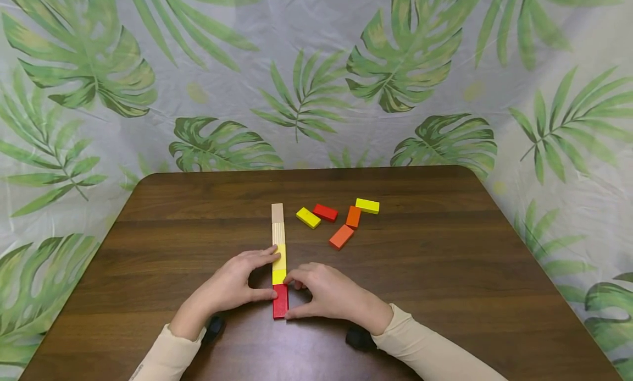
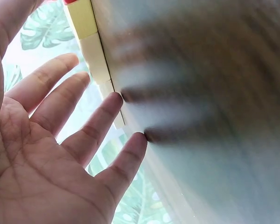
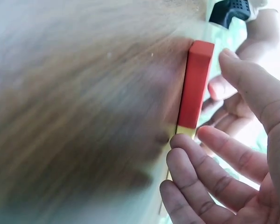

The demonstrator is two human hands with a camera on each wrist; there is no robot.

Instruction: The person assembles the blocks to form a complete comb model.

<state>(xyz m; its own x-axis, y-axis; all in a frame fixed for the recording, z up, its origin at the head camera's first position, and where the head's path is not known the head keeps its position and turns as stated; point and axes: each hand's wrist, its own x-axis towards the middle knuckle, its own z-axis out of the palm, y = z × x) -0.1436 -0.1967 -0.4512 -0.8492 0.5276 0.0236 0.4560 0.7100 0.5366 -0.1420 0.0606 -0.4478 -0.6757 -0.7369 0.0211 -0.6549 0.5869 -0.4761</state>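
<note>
A straight row of small rectangular blocks runs away from the person: a red block (image 1: 280,303) at the near end, a yellow stretch (image 1: 279,264), then plain wooden blocks (image 1: 277,213) at the far end. At the row's left side is the left hand (image 1: 232,282), index fingertip over the yellow stretch and thumb at the red block's left edge. The right hand (image 1: 326,296) is on the other side, thumb by the near corner of the red block (image 3: 197,84) and fingertips beside the yellow. Its fingers are loosely bent; in the right wrist view the thumb looks apart from the block.
Right of the row's far end lie loose blocks: a yellow block (image 1: 309,217), a red block (image 1: 325,212), two orange blocks (image 1: 342,237) and another yellow block (image 1: 367,206). The brown wooden table (image 1: 445,271) meets a leaf-patterned cloth (image 1: 306,95) behind.
</note>
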